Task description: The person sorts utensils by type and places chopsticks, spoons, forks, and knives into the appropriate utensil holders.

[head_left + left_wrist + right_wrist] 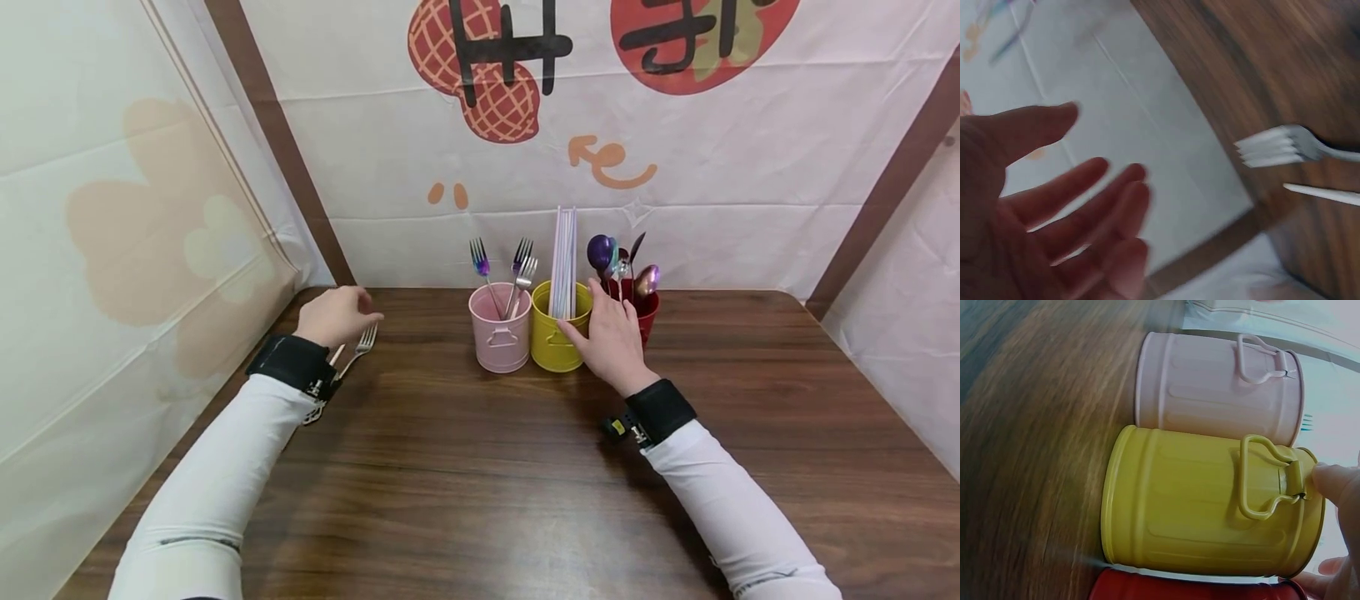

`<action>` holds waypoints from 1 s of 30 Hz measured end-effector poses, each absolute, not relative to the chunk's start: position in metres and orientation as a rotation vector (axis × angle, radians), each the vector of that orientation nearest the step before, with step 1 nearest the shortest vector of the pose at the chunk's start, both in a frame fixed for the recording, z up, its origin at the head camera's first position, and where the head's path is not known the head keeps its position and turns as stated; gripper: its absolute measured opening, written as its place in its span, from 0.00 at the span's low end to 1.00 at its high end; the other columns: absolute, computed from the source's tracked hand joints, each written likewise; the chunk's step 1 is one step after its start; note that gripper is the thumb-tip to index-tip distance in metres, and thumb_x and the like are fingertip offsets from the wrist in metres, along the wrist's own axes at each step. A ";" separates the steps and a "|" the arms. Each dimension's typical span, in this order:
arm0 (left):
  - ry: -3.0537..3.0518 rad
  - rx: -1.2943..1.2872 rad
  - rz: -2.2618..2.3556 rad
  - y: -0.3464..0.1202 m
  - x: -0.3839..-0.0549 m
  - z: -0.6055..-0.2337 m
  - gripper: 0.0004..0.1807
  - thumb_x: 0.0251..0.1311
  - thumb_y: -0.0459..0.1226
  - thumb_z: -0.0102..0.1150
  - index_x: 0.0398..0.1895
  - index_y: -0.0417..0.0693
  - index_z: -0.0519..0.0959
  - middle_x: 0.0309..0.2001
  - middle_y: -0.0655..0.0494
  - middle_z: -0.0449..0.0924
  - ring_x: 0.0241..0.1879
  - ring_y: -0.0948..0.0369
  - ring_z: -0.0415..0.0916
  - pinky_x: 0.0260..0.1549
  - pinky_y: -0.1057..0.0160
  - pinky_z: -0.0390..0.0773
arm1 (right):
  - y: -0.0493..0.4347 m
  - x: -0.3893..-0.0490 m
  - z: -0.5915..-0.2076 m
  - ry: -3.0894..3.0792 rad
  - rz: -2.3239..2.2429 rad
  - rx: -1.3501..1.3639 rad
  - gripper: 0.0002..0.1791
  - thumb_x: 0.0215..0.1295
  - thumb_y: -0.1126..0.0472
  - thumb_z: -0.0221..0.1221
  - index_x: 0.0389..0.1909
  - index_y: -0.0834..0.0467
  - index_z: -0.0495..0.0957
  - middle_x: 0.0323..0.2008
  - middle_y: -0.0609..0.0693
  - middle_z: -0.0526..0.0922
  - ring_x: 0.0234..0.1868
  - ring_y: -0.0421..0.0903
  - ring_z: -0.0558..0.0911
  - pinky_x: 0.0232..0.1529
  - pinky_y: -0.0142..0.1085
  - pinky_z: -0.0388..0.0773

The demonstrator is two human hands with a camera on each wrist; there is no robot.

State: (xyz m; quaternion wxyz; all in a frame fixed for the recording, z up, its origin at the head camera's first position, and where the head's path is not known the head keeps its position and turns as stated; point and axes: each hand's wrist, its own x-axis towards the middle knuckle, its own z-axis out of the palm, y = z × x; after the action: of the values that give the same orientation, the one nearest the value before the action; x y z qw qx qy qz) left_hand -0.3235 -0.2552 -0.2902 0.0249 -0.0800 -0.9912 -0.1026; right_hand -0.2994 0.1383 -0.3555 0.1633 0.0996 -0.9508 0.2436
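Note:
My right hand (pixel 611 342) is at the yellow bucket (pixel 555 354), thumb on the front rim beside its wire handle. The other fingers reach round the bucket's right side, close to the red bucket (pixel 649 310); they are partly hidden in the right wrist view. A bundle of thin pale sticks (pixel 564 258) stands upright in the yellow bucket. Over the table's far left, my left hand (pixel 335 317) holds nothing, its fingers loosely bent and thumb apart. Nearest to it lie a silver fork (pixel 1285 147) and a slender pale utensil with a tapered tip (pixel 1322 194).
Left of the yellow bucket stands a pink bucket (pixel 502 346) with several forks (pixel 525 275), tines up. Several spoons (pixel 600 252) stick up from the red bucket. All three buckets line the back of the wooden table (pixel 465 483), close to a printed cloth wall (pixel 360 167).

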 end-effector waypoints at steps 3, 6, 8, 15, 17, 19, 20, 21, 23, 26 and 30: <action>-3.168 -0.176 -0.304 -0.272 -0.324 -0.301 0.20 0.59 0.48 0.60 0.45 0.40 0.80 0.44 0.41 0.81 0.42 0.45 0.78 0.36 0.43 0.75 | 0.138 -0.299 -0.356 -2.717 0.679 0.291 0.46 0.66 0.42 0.58 0.72 0.65 0.49 0.68 0.66 0.62 0.68 0.63 0.61 0.69 0.57 0.44; -3.246 -0.144 -0.287 -0.285 -0.326 -0.315 0.14 0.56 0.47 0.62 0.31 0.44 0.80 0.33 0.46 0.80 0.34 0.49 0.76 0.32 0.47 0.74 | 0.138 -0.299 -0.356 -2.714 0.672 0.301 0.46 0.66 0.43 0.58 0.72 0.66 0.49 0.68 0.66 0.62 0.68 0.63 0.61 0.69 0.58 0.45; -3.277 -0.142 -0.270 -0.292 -0.327 -0.326 0.12 0.54 0.45 0.63 0.22 0.46 0.78 0.26 0.51 0.78 0.29 0.52 0.74 0.28 0.50 0.73 | 0.138 -0.299 -0.356 -2.713 0.671 0.305 0.45 0.66 0.43 0.58 0.72 0.66 0.50 0.68 0.66 0.62 0.68 0.63 0.61 0.69 0.58 0.45; -3.353 -0.102 -0.308 -0.304 -0.331 -0.354 0.10 0.50 0.38 0.63 0.15 0.46 0.78 0.14 0.57 0.72 0.18 0.58 0.72 0.19 0.58 0.69 | 0.137 -0.299 -0.356 -2.718 0.662 0.302 0.45 0.66 0.42 0.57 0.72 0.65 0.50 0.67 0.65 0.63 0.68 0.62 0.61 0.69 0.57 0.45; -3.353 -0.088 -0.335 -0.305 -0.332 -0.358 0.10 0.50 0.38 0.63 0.15 0.46 0.77 0.12 0.57 0.71 0.15 0.59 0.70 0.17 0.60 0.67 | 0.137 -0.299 -0.356 -2.717 0.661 0.301 0.45 0.66 0.42 0.57 0.72 0.65 0.50 0.67 0.65 0.63 0.68 0.62 0.61 0.69 0.57 0.45; -3.346 -0.080 -0.356 -0.306 -0.333 -0.362 0.11 0.51 0.37 0.62 0.15 0.46 0.77 0.12 0.57 0.70 0.14 0.59 0.70 0.16 0.60 0.67 | 0.137 -0.299 -0.356 -2.716 0.662 0.300 0.45 0.66 0.42 0.57 0.72 0.65 0.50 0.67 0.65 0.63 0.68 0.62 0.61 0.69 0.57 0.45; -3.338 -0.073 -0.364 -0.307 -0.333 -0.364 0.11 0.51 0.36 0.62 0.15 0.46 0.77 0.12 0.57 0.71 0.14 0.59 0.70 0.16 0.60 0.67 | 0.137 -0.299 -0.355 -2.714 0.662 0.300 0.45 0.66 0.42 0.57 0.72 0.65 0.50 0.67 0.65 0.63 0.68 0.62 0.61 0.69 0.57 0.45; -3.330 -0.066 -0.370 -0.307 -0.334 -0.365 0.10 0.52 0.35 0.61 0.15 0.46 0.76 0.13 0.57 0.71 0.15 0.59 0.70 0.16 0.60 0.67 | 0.137 -0.299 -0.355 -2.713 0.662 0.299 0.45 0.66 0.42 0.58 0.72 0.65 0.50 0.67 0.65 0.63 0.68 0.62 0.61 0.69 0.57 0.45; -3.320 -0.053 -0.393 -0.308 -0.335 -0.367 0.10 0.52 0.34 0.60 0.15 0.46 0.76 0.13 0.55 0.72 0.15 0.58 0.71 0.17 0.60 0.68 | 0.137 -0.299 -0.355 -2.712 0.661 0.299 0.45 0.66 0.42 0.58 0.72 0.65 0.50 0.67 0.65 0.63 0.68 0.62 0.61 0.69 0.57 0.45; -3.315 -0.040 -0.418 -0.309 -0.335 -0.369 0.10 0.52 0.31 0.57 0.15 0.45 0.75 0.14 0.54 0.73 0.15 0.58 0.72 0.17 0.61 0.69 | 0.138 -0.299 -0.355 -2.711 0.661 0.301 0.45 0.66 0.43 0.58 0.72 0.65 0.50 0.67 0.65 0.63 0.68 0.62 0.62 0.68 0.58 0.46; -3.338 -0.020 -0.456 -0.309 -0.335 -0.369 0.10 0.52 0.30 0.56 0.15 0.44 0.75 0.13 0.54 0.73 0.14 0.59 0.71 0.15 0.63 0.69 | 0.138 -0.299 -0.356 -2.715 0.663 0.304 0.46 0.66 0.43 0.58 0.72 0.65 0.50 0.67 0.65 0.63 0.68 0.62 0.62 0.68 0.57 0.47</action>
State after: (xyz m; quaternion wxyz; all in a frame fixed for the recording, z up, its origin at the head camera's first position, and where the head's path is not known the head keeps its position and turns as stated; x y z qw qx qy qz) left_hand -0.3348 -0.3092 -0.3690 -0.1133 -0.0060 -0.9844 -0.1345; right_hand -0.2989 0.1382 -0.3557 0.1645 0.1067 -0.9526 0.2326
